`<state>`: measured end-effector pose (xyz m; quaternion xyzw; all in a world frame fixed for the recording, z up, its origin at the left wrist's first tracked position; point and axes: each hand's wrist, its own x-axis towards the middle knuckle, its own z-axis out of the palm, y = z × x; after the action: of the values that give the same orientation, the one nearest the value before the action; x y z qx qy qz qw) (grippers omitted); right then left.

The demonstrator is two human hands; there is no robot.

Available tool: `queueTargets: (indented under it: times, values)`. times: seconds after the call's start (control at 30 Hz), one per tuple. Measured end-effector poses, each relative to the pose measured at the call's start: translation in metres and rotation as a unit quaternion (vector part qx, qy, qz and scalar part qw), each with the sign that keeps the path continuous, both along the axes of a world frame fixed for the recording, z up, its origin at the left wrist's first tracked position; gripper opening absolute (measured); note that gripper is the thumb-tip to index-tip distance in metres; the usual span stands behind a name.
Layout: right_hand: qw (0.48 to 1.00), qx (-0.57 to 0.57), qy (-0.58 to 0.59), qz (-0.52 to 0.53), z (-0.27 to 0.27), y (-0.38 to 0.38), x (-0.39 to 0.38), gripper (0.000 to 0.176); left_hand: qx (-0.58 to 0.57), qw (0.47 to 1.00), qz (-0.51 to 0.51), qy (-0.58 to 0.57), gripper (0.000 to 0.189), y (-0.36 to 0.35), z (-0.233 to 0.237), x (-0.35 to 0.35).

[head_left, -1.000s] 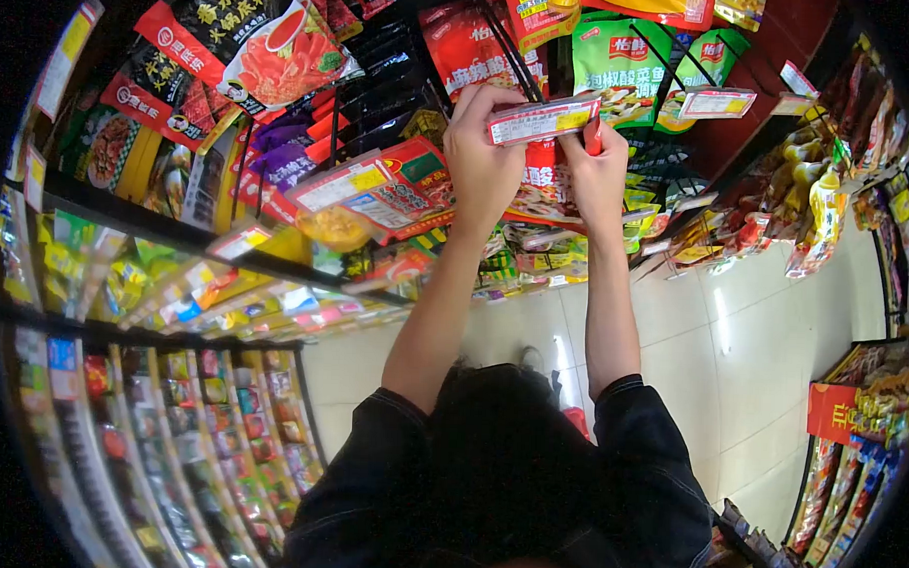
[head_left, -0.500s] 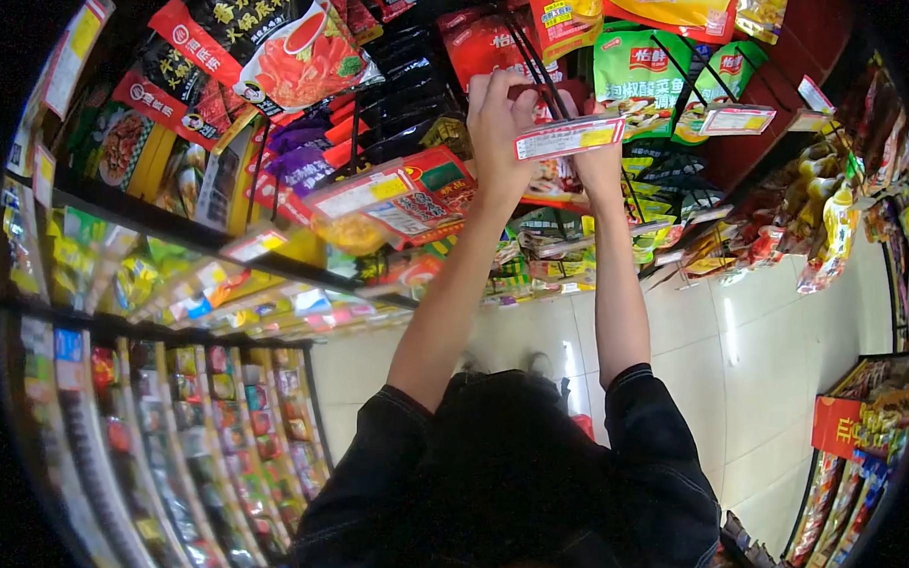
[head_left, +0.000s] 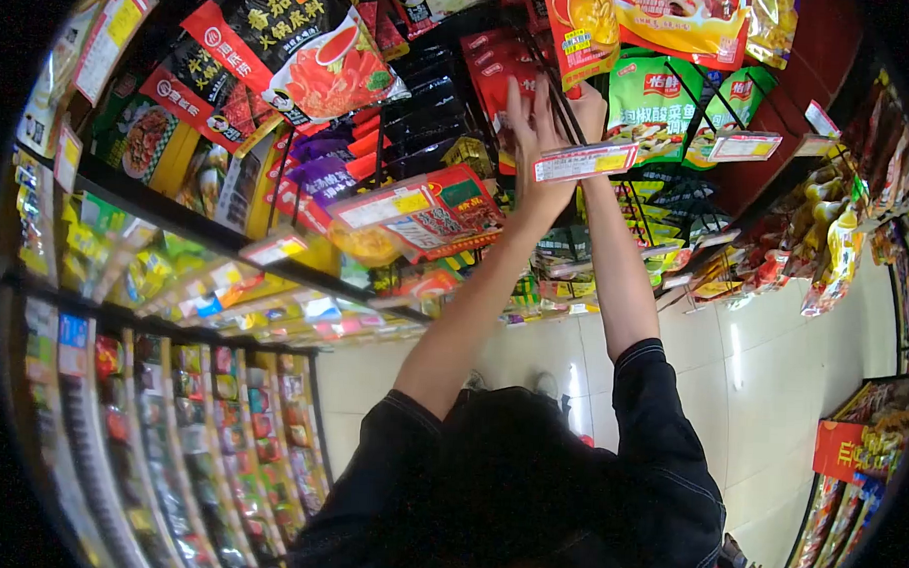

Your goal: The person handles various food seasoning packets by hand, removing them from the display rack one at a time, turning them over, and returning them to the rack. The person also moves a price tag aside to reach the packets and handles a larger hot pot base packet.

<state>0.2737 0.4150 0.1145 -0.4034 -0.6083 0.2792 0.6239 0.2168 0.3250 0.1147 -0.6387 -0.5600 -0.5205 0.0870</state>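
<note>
Price tag [head_left: 584, 162] could tilt if bumped
Your wrists crowd it; left hand [head_left: 533, 142] fingers spread, right hand [head_left: 589, 112] fingers I cannot tell.

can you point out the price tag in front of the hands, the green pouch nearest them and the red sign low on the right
price tag [head_left: 581, 163]: head view, middle of its printed front
green pouch [head_left: 633, 96]: head view, upper left of its front
red sign [head_left: 830, 446]: head view, left part of its face
</note>
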Motion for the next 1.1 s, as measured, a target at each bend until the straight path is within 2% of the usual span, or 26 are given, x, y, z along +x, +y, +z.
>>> queueTargets:
  times: [0.07,0.13,0.17,0.2,0.23,0.27,0.3,0.37,0.5,0.57,0.63,0.67,0.7,0.73,0.77,0.8,0.87,0.93,1.0,1.07,1.1]
  values:
    - [0.998,-0.047,-0.026,-0.035,-0.007,0.012,-0.006,0.024,-0.042,0.999,0.003,0.005,0.086,-0.014,-0.005,0.007]
    - [0.997,-0.042,-0.058,-0.04,-0.019,0.026,-0.007,0.026,-0.087,0.996,-0.005,0.006,0.084,-0.016,-0.021,0.005]
    - [0.995,-0.039,-0.077,-0.045,-0.027,0.037,-0.01,0.025,-0.078,0.997,-0.01,0.007,0.074,-0.02,-0.029,0.007]
    - [0.992,-0.042,-0.108,-0.053,-0.041,0.054,-0.013,0.032,-0.067,0.997,-0.024,-0.003,0.068,-0.026,-0.031,0.01]
    - [0.989,-0.051,-0.124,-0.058,-0.043,0.058,-0.015,0.034,-0.111,0.992,-0.059,-0.011,0.065,-0.035,-0.034,0.01]
    - [0.989,-0.053,-0.124,-0.067,-0.048,0.06,-0.013,0.035,-0.227,0.972,-0.051,-0.034,0.066,-0.053,-0.041,0.016]
    - [0.988,-0.056,-0.124,-0.073,-0.044,0.057,-0.011,0.037,-0.142,0.987,-0.068,-0.024,0.067,-0.059,-0.06,0.02]
    - [0.988,-0.052,-0.113,-0.087,-0.035,0.051,-0.009,0.04,-0.202,0.975,-0.077,-0.056,0.071,-0.08,-0.062,0.029]
    - [0.989,-0.042,-0.082,-0.118,-0.025,0.03,-0.008,0.048,-0.252,0.931,-0.182,-0.189,0.068,-0.117,-0.088,0.045]
    - [0.994,0.02,-0.044,-0.101,-0.03,0.003,0.0,0.052,-0.237,0.89,-0.265,-0.286,0.06,-0.132,-0.11,0.049]
    - [0.989,0.148,-0.012,-0.014,-0.06,-0.042,0.019,0.06,-0.213,0.923,-0.229,-0.224,0.037,-0.147,-0.119,0.048]
    - [0.973,0.152,-0.164,-0.063,-0.064,-0.074,0.036,0.05,-0.255,0.913,-0.231,-0.221,0.027,-0.159,-0.116,0.048]
    - [0.995,0.011,-0.097,0.005,-0.053,-0.115,0.046,0.047,-0.295,0.9,-0.233,-0.22,0.018,-0.171,-0.113,0.044]
    - [0.989,0.062,-0.121,-0.065,-0.058,-0.142,0.052,0.041,-0.333,0.876,-0.268,-0.222,0.016,-0.179,-0.111,0.04]
    - [0.986,0.048,-0.155,-0.038,-0.066,-0.165,0.065,0.034,-0.37,0.85,-0.301,-0.224,0.013,-0.187,-0.111,0.037]
    - [0.992,-0.067,-0.088,0.063,-0.067,-0.188,0.075,0.025,-0.367,0.842,-0.317,-0.236,0.014,-0.195,-0.118,0.035]
    - [0.96,-0.161,-0.092,0.211,-0.045,-0.215,0.103,0.017,-0.369,0.826,-0.344,-0.253,0.015,-0.214,-0.14,0.026]
    - [0.945,-0.122,-0.133,0.271,0.003,-0.227,0.13,0.013,-0.376,0.827,-0.334,-0.249,0.017,-0.231,-0.144,0.014]
    - [0.965,0.026,-0.131,0.227,0.036,-0.213,0.156,0.013,-0.413,0.819,-0.299,-0.264,0.019,-0.241,-0.138,0.002]
    - [0.989,0.016,-0.054,0.138,0.083,-0.199,0.164,0.013,-0.419,0.82,-0.277,-0.274,0.019,-0.239,-0.157,-0.016]
    - [0.99,0.033,-0.031,0.135,0.094,-0.181,0.167,0.015,-0.419,0.821,-0.266,-0.281,0.02,-0.237,-0.168,-0.024]
